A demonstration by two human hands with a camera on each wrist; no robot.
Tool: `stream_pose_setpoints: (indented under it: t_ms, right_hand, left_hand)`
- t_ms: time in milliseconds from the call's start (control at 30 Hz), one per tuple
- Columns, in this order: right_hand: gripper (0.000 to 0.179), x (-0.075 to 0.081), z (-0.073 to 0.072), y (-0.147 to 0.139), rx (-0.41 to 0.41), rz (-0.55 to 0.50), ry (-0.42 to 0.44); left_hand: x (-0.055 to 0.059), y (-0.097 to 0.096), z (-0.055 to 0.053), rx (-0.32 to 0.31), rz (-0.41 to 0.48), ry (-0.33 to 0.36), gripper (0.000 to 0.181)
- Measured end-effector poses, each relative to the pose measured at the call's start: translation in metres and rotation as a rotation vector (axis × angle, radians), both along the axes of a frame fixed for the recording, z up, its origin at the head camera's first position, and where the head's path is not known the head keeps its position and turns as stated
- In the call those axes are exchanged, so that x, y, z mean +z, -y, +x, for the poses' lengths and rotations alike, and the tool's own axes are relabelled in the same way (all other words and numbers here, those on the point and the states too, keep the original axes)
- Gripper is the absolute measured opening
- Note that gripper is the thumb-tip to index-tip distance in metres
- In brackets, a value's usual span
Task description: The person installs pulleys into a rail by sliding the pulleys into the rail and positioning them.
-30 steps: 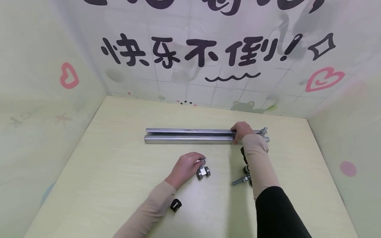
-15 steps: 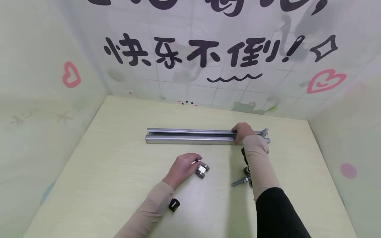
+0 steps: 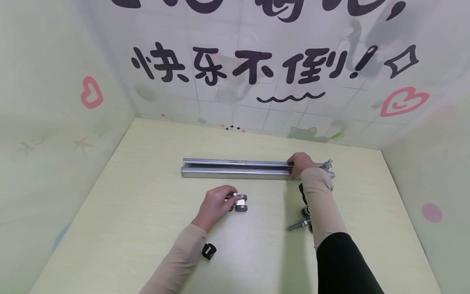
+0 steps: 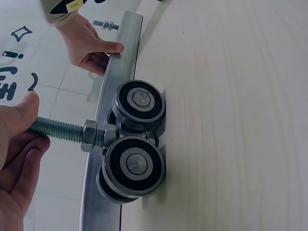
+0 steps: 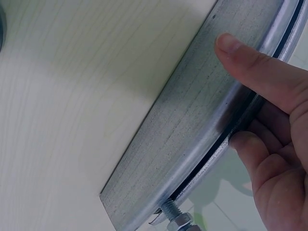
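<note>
In the head view my left hand (image 3: 214, 207) is in front of the rail, left of its middle. It pinches the threaded bolt (image 4: 57, 129) of a roller trolley (image 4: 135, 166) between thumb and fingers. The bolt carries hex nuts, and the black-and-steel wheels face right in the head view, low over the table. My right hand (image 3: 302, 163) grips a slotted steel channel rail (image 3: 235, 173) near its right end, thumb on the near side wall (image 5: 163, 130) and fingers on the far side by the slot. From the slot at that end sticks another threaded bolt (image 5: 177, 219) with nuts.
Another trolley with a threaded bolt (image 3: 298, 225) lies on the table (image 3: 158, 196), partly hidden by my right forearm. A black wrist device (image 3: 209, 251) sits at my left sleeve. Printed white walls (image 3: 227, 106) close off the back and both sides.
My left hand has shifted left with the trolley and turned it, so the wheels swing from facing toward me to facing right. My right hand stays on the rail.
</note>
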State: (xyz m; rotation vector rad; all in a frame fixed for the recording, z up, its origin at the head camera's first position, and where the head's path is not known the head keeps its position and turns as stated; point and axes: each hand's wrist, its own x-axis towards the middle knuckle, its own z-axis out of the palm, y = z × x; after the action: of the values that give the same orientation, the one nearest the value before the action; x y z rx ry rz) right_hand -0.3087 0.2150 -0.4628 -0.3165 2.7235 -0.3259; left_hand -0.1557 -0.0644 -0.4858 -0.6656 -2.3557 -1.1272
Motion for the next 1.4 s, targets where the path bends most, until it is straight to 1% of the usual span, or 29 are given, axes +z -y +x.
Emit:
stream_pose_setpoints:
  t_ms: [133, 233, 333, 500, 600, 733, 867, 967, 1067, 1167, 1233, 1400]
  right_hand:
    - [0.068, -0.001, 0.000, -0.001, -0.004, -0.001, -0.004]
    - [0.068, -0.001, 0.001, -0.002, -0.019, -0.001, 0.006]
    - [0.066, 0.000, 0.003, -0.001, -0.033, 0.000, 0.022]
    - [0.065, 0.002, 0.004, 0.000, -0.036, 0.002, 0.025]
    - [0.065, 0.002, 0.004, 0.000, -0.038, 0.000, 0.022]
    - [0.066, 0.002, 0.005, 0.000, -0.044, -0.001, 0.021]
    - [0.066, 0.002, 0.005, 0.000, -0.041, 0.008, 0.015]
    - [0.066, 0.000, 0.004, 0.001, -0.035, 0.006, 0.013]
    - [0.065, -0.002, 0.003, 0.001, -0.029, -0.004, 0.012]
    - [0.065, -0.004, 0.002, 0.001, -0.022, -0.011, 0.010]
    - [0.065, -0.005, 0.002, 0.001, -0.020, -0.005, 0.008]
    - [0.066, -0.001, 0.003, 0.000, -0.033, -0.006, 0.008]
  left_hand:
    - [-0.004, -0.002, 0.001, 0.029, 0.036, 0.035, 0.018]
    - [-0.006, -0.005, 0.002, 0.047, 0.052, 0.037, 0.018]
    - [-0.007, -0.007, 0.004, 0.064, 0.046, 0.036, 0.018]
    - [-0.008, -0.009, 0.005, 0.067, 0.052, 0.061, 0.018]
    - [-0.009, -0.008, 0.007, 0.067, 0.064, 0.083, 0.021]
    - [-0.015, -0.007, 0.010, 0.071, 0.051, 0.107, 0.024]
    - [-0.023, -0.007, 0.010, 0.087, 0.033, 0.106, 0.022]
    - [-0.027, -0.007, 0.009, 0.110, 0.027, 0.085, 0.019]
    - [-0.031, -0.007, 0.009, 0.119, 0.047, 0.070, 0.018]
    - [-0.033, -0.007, 0.010, 0.128, 0.079, 0.069, 0.017]
    - [-0.032, -0.006, 0.011, 0.132, 0.095, 0.084, 0.017]
    - [-0.030, -0.002, 0.011, 0.164, 0.108, 0.101, 0.015]
